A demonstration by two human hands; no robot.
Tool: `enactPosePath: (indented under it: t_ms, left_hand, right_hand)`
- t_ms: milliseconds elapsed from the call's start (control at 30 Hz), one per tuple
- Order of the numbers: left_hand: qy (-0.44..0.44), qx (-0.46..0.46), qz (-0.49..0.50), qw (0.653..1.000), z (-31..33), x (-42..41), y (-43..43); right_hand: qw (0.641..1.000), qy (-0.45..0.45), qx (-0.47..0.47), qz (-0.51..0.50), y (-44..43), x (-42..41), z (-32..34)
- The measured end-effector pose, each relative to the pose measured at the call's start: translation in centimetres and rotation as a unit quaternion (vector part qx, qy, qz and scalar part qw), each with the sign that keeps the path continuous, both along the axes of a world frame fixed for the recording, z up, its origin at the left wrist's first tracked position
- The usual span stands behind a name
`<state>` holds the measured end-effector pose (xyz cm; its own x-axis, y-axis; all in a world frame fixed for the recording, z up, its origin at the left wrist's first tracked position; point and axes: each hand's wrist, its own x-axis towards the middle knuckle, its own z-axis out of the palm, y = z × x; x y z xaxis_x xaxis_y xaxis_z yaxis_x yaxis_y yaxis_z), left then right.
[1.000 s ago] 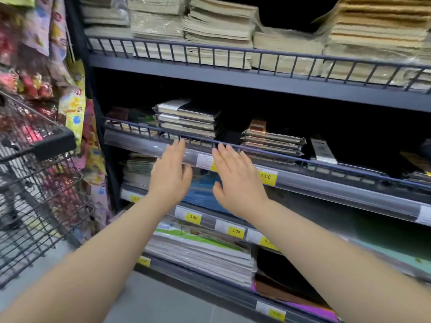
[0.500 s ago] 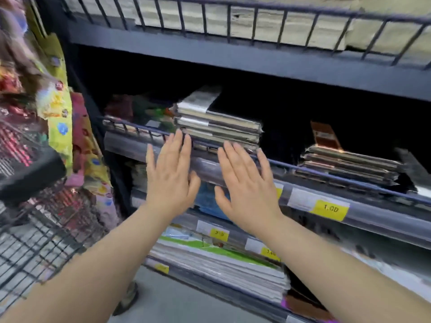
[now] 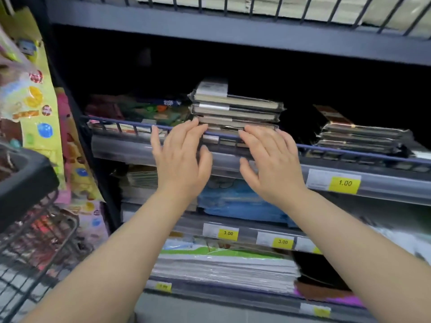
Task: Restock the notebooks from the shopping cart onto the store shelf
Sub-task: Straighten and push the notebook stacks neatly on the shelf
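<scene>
Both hands reach up to a dark metal shelf (image 3: 233, 22) fronted by a thin wire rail (image 3: 130, 124). The left hand (image 3: 180, 159) and the right hand (image 3: 271, 164) are flat and spread wide, each grip holding nothing, fingertips touching the front of a stack of notebooks (image 3: 235, 108) at 12 o'clock. The notebooks are squat, shrink-wrapped blocks with glossy film and pale page edges. A second, lower stack (image 3: 363, 136) lies at 2 o'clock. A yellow price tag (image 3: 344, 183) sits on the clear plastic strip. The black wire shopping cart (image 3: 30, 229) stands at 9 o'clock.
</scene>
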<state>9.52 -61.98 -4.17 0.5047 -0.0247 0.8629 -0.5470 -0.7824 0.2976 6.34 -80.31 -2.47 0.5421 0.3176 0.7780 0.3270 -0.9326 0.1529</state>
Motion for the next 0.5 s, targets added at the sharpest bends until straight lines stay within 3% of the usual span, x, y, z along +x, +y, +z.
enactPosePath:
  t_ms: [67,167,333,500]
  left_hand:
    - [0.035,-0.082,-0.031,0.996,1.4,-0.3,0.2]
    - [0.114,-0.225,-0.102,0.962,4.7,-0.3,0.0]
    - [0.231,-0.085,-0.045,0.968,7.7,0.7,-0.3]
    - [0.252,-0.065,-0.009,0.966,8.1,1.8,0.3]
  right_hand:
    - [0.99,0.045,0.124,0.04,0.0,-1.0,1.0]
    - [0.946,0.077,0.311,0.049,0.1,-2.2,3.0]
    - [0.875,0.244,0.419,-0.01,0.9,-1.4,5.9]
    - [0.883,0.255,0.381,-0.102,1.0,-0.6,6.8]
